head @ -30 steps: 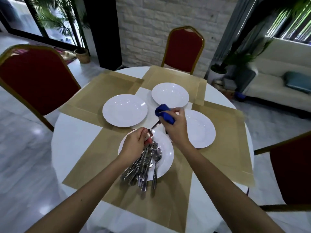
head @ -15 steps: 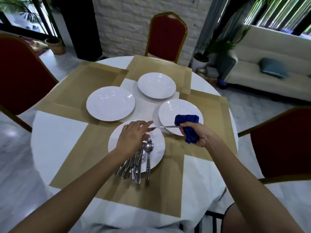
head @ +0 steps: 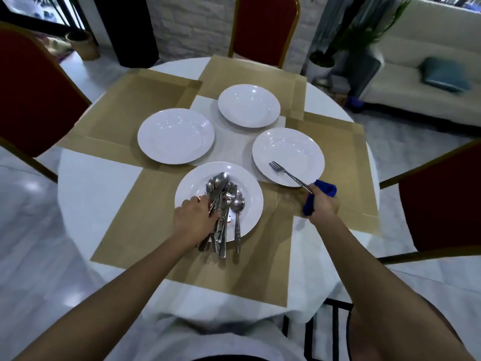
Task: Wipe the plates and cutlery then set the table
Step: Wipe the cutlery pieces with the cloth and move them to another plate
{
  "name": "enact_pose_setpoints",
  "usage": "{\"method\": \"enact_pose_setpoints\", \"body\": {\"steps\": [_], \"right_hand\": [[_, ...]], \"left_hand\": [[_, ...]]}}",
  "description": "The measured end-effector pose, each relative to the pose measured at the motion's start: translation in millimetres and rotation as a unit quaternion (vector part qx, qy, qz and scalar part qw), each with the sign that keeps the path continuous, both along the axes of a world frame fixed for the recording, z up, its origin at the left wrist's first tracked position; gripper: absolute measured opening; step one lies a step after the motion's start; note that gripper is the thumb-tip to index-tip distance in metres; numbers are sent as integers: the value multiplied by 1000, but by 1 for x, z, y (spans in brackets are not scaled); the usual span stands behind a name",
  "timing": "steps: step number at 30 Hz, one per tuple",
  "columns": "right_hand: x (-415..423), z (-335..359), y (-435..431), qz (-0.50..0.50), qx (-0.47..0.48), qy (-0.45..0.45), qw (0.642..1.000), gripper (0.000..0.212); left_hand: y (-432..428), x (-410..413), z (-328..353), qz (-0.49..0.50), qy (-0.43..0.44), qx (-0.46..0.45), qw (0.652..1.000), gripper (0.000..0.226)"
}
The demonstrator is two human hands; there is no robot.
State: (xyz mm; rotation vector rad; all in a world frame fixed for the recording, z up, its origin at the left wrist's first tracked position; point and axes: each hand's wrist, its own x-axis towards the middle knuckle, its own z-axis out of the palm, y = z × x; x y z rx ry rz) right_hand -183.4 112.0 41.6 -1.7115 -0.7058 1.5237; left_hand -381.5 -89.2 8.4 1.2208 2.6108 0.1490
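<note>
The right hand (head: 324, 204) clenches a crumpled blue cloth (head: 326, 188) and the handle of a silver metal fork (head: 285, 172), whose prongs are over the right round white plate (head: 304, 147). The left hand (head: 194, 220) grasps the pile of silver cutlery (head: 224, 198) on the near round white plate (head: 251, 204).

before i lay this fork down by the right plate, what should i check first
1. Fork firmly gripped by right hand, with blue cloth: ok.
2. Bare placemat beside right plate to take it: ok.
3. Fork tines clear of that plate: cannot tell.
4. Fork wiped clean: cannot tell.
5. Cutlery pile settled on near plate: not ok, handles overhang the rim.
6. Left hand gripping the pile: cannot tell, it touches it.
</note>
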Motion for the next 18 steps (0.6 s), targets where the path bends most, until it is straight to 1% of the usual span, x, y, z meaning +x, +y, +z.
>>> {"method": "enact_pose_setpoints", "body": {"steps": [4,7,9,11,12,15,18], "right_hand": [[-1,0,-2,4,-7,-26,1000,27],[4,-4,-4,7,1,-69,998,16],[5,-6,-6,15,56,-137,989,18],[1,-6,-8,51,126,-220,966,16],[-3,-4,-11,75,155,-232,957,15],[-26,13,-29,163,208,-196,944,13],[-50,22,-49,242,214,-144,935,12]], "left_hand": [[1,-4,0,27,-1,14,1000,38],[0,-9,-4,28,-25,-4,999,31],[-1,-11,-6,41,-61,12,997,28],[-2,-13,-7,54,-87,28,994,27],[-2,-14,-7,57,-93,34,993,26],[-4,-21,-4,47,-79,43,995,25],[-6,-23,1,29,-43,30,998,24]]}}
